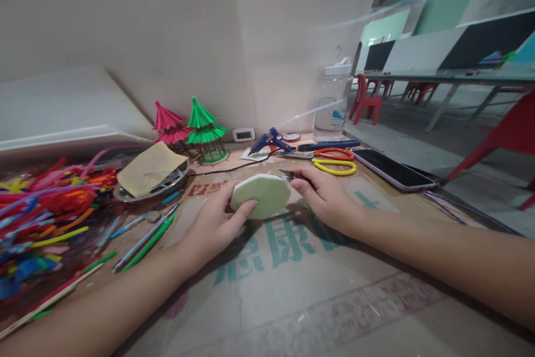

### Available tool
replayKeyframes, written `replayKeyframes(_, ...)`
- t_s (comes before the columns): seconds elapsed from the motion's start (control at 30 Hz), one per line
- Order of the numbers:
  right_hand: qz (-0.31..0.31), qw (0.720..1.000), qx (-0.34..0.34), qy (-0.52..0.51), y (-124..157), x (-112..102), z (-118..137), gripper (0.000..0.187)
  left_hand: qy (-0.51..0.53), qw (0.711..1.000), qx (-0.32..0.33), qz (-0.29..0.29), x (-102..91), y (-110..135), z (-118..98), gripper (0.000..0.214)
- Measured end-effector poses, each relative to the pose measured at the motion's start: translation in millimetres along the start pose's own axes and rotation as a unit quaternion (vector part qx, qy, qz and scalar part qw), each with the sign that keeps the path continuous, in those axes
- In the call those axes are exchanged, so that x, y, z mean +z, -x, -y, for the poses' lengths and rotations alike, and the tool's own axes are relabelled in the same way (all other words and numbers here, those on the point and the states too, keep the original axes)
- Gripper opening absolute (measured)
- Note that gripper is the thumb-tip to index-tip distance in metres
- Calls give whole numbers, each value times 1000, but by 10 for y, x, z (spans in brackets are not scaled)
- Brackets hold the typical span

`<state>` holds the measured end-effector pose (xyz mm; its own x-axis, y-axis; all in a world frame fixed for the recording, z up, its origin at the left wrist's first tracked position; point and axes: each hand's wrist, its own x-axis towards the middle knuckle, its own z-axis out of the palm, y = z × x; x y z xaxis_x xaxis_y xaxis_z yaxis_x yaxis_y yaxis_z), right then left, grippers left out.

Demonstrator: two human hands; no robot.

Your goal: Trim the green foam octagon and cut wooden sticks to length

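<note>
Our left hand (223, 209) grips a green disc (270, 199), its face bare; our right hand (326, 195) grips a pointed tool (286, 173). Far left, a red model (168, 122) and green model (204, 128) look complete.

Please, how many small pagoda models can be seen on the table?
2: the green pagoda stands in front, and the pink pagoda is behind its left side, partly hidden. No others show.
</note>
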<state>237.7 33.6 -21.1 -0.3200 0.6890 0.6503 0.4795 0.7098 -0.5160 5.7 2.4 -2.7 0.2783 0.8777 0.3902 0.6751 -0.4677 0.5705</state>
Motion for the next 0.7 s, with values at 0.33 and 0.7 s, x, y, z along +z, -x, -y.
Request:
replayKeyframes(0.33,62,983,-137,105,-32,-130,27,18,7,999,-26,-38,-13,-51,13,26)
replayKeyframes(0.7,240,970,10,43,-268,-431,104,30,97,991,-76,-55,-33,-168,118,43)
